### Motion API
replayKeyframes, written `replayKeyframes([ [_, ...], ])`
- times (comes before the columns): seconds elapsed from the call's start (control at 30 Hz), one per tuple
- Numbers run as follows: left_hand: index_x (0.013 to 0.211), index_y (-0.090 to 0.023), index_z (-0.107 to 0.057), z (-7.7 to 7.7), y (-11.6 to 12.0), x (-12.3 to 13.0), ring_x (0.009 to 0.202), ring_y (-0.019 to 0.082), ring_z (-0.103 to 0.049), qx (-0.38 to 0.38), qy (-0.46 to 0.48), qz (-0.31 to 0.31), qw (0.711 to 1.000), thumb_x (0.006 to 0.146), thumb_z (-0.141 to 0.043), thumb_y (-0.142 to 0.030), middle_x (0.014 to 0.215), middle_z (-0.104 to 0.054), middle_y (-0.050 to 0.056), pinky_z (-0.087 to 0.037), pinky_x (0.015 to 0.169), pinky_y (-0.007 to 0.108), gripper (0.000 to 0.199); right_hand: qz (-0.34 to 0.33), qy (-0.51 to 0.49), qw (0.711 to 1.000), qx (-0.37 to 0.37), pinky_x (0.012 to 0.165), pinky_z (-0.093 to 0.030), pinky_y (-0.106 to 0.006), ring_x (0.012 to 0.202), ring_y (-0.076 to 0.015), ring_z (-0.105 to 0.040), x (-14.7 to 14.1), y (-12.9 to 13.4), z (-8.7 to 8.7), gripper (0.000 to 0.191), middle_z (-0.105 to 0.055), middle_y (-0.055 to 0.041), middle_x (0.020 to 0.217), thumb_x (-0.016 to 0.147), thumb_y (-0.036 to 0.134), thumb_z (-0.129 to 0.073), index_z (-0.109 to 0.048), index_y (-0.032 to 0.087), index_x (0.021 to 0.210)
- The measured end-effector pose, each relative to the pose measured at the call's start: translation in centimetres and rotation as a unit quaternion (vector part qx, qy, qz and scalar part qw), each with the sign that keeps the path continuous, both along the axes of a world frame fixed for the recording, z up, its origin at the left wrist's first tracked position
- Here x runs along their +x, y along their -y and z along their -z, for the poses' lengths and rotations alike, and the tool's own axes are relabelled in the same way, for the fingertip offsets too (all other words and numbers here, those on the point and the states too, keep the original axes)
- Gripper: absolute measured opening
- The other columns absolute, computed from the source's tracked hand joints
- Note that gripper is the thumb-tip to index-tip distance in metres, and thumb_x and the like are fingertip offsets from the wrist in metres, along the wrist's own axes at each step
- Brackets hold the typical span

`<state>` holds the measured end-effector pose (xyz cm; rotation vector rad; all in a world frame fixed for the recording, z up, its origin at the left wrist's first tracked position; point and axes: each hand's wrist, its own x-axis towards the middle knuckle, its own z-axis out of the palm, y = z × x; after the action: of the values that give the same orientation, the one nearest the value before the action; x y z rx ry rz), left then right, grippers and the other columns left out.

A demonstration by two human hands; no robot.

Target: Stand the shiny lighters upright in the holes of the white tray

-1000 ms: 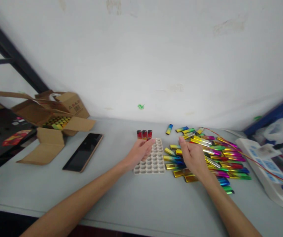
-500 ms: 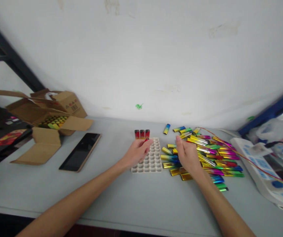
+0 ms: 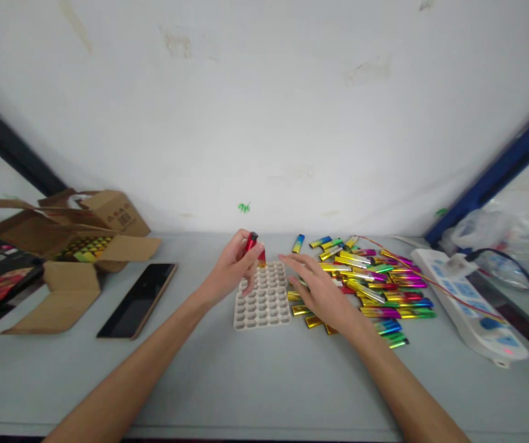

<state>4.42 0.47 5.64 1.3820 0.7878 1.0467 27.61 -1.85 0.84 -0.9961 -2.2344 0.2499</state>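
My left hand [image 3: 230, 269] is closed around a red lighter [image 3: 250, 242], its dark top pointing up, over the far end of a white tray [image 3: 264, 307] with rows of small holes. Just beside those fingers, another red lighter [image 3: 262, 257] stands upright at the tray's far edge. Any others behind the hand are hidden. My right hand [image 3: 317, 288] is open, fingers stretched toward the tray's right edge. Beneath and beyond it lies a loose pile of shiny lighters [image 3: 368, 292] in gold, blue, green, pink and red.
A black-screened phone [image 3: 138, 301] lies left of the tray. Farther left, an open cardboard box [image 3: 73, 292] holds several lighters. A white power strip [image 3: 472, 307] with a plug and cables borders the pile on the right. The wall [image 3: 264, 123] rises behind the table.
My left hand has lifted slightly and now shows an upright red lighter. My right hand has opened from a fist and moved left toward the tray. The view has shifted a little.
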Motion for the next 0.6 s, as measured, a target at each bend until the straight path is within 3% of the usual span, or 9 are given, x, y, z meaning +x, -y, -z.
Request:
replayKeyframes([
  [0.13,0.091,-0.019,-0.057,-1.5,-1.6,0.6,0.060,0.011,-0.057,0.116,-0.091,-0.079,0.986,0.099,-0.050,-0.063,0.077,-0.056,-0.001,-0.058,0.060,0.029,0.045,-0.022,0.051,0.998,0.006,0.113,-0.050,-0.050,0.129,-0.0284,-0.058,-1.2,0.6,0.5,0.027,-0.063,-0.0135,0.136,0.104,0.023,-0.055,-0.068,0.022,0.128],
  [0.2,0.092,-0.017,-0.067,-1.9,-2.5,1.0,0.077,0.016,-0.063,0.216,-0.182,-0.129,0.951,0.102,-0.045,-0.059,0.089,-0.060,0.004,-0.058,0.076,0.032,0.049,-0.023,0.071,0.997,0.006,0.109,-0.052,-0.050,0.122,-0.0292,-0.061,-1.7,0.7,0.9,0.022,-0.067,-0.0135,0.128,0.102,0.024,-0.060,-0.071,0.020,0.121],
  [0.27,0.101,-0.018,-0.073,-1.9,-3.6,1.4,0.086,0.018,-0.063,0.276,-0.248,-0.138,0.918,0.103,-0.045,-0.053,0.092,-0.062,0.005,-0.056,0.083,0.032,0.045,-0.032,0.077,0.996,0.007,0.107,-0.053,-0.048,0.119,-0.0282,-0.063,-2.0,0.7,1.2,0.021,-0.070,-0.0124,0.122,0.102,0.026,-0.062,-0.072,0.019,0.118],
  [0.4,0.109,-0.018,-0.071,-0.9,-5.3,2.0,0.083,0.018,-0.066,0.248,-0.262,-0.079,0.929,0.100,-0.052,-0.049,0.096,-0.071,0.006,-0.057,0.073,0.027,0.037,-0.048,0.084,0.995,0.007,0.107,-0.053,-0.043,0.118,-0.0257,-0.066,-2.3,0.7,1.5,0.021,-0.073,-0.0109,0.122,0.101,0.026,-0.064,-0.073,0.018,0.118],
  [0.53,0.103,-0.018,-0.070,0.2,-6.5,1.4,0.088,0.020,-0.073,0.241,-0.302,-0.048,0.921,0.091,-0.065,-0.047,0.095,-0.077,0.006,-0.058,0.089,0.032,0.032,-0.034,0.097,0.995,0.002,0.106,-0.053,-0.042,0.115,-0.0255,-0.068,-2.5,0.7,1.5,0.023,-0.074,-0.0109,0.121,0.101,0.027,-0.065,-0.074,0.016,0.120],
  [0.6,0.098,-0.018,-0.071,0.5,-7.0,0.9,0.088,0.022,-0.075,0.227,-0.337,-0.024,0.913,0.087,-0.068,-0.046,0.093,-0.079,0.007,-0.059,0.089,0.034,0.030,-0.030,0.103,0.994,-0.001,0.106,-0.052,-0.042,0.115,-0.0253,-0.067,-2.6,0.7,1.5,0.023,-0.073,-0.0110,0.122,0.101,0.028,-0.065,-0.074,0.016,0.119],
])
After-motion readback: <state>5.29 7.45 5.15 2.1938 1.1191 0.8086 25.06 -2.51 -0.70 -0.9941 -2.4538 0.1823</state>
